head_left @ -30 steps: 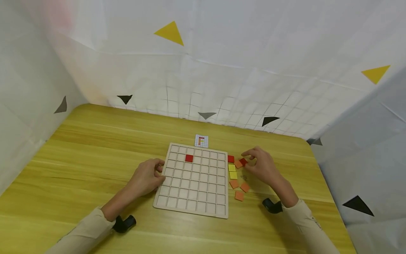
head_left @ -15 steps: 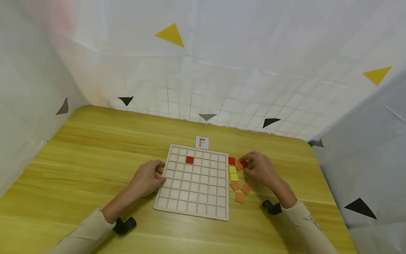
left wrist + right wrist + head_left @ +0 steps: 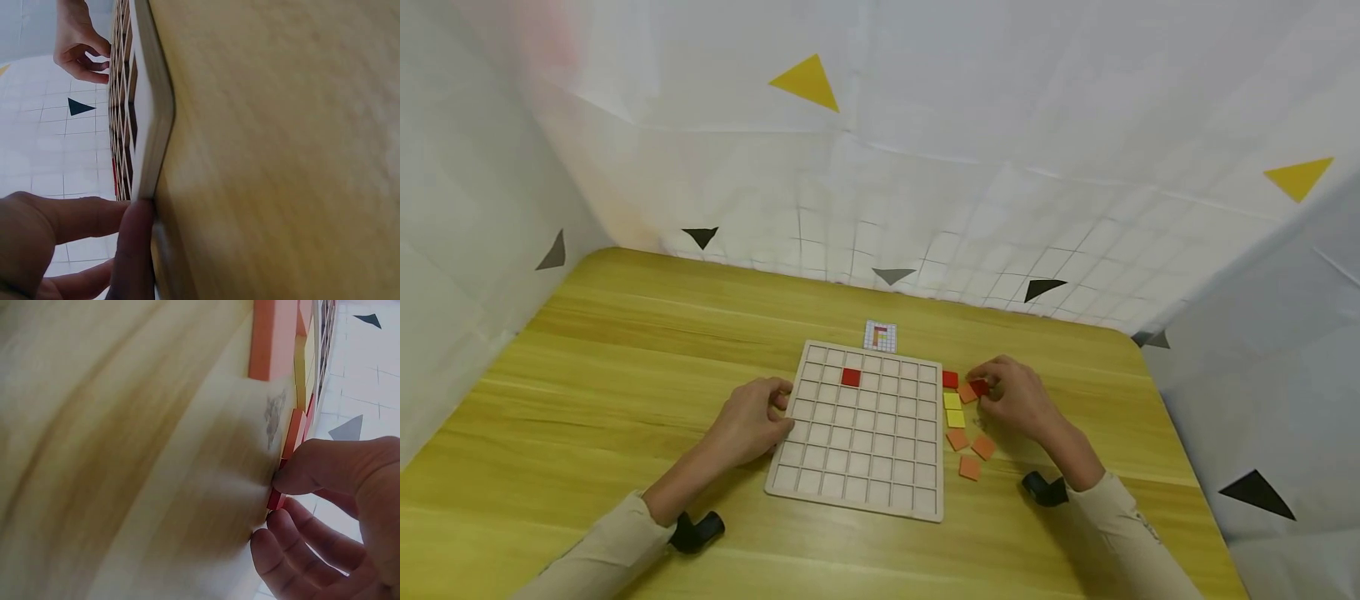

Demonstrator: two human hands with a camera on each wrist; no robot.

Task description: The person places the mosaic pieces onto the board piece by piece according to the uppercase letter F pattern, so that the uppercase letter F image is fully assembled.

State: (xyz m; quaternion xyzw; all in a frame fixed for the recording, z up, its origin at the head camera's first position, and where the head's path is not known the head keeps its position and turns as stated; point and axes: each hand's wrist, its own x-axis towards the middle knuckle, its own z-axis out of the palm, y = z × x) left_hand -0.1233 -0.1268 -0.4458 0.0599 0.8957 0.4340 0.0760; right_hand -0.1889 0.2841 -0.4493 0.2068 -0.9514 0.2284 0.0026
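A pale wooden grid board [image 3: 861,442] lies on the table, with one red tile [image 3: 851,377] in a cell of an upper row. My left hand [image 3: 748,421] holds the board's left edge; the left wrist view has its thumb [image 3: 134,247] against the board's side. To the right of the board, my right hand [image 3: 1018,400] pinches a second red tile [image 3: 979,388] between thumb and fingers. That tile touches an orange tile [image 3: 967,393] and is partly hidden by the fingers. In the right wrist view the red tile [image 3: 275,499] sits low at the tabletop.
Beside the board's right edge lie another red tile [image 3: 950,380], yellow tiles [image 3: 954,418] and several orange tiles [image 3: 969,468]. A small card [image 3: 880,336] with a coloured grid pattern lies behind the board. White cloth walls [image 3: 925,167] enclose the table [image 3: 647,333].
My right hand's fingers have come down and closed on the red tile beside the orange one. The left hand stays at the board's edge. The head view has shifted slightly.
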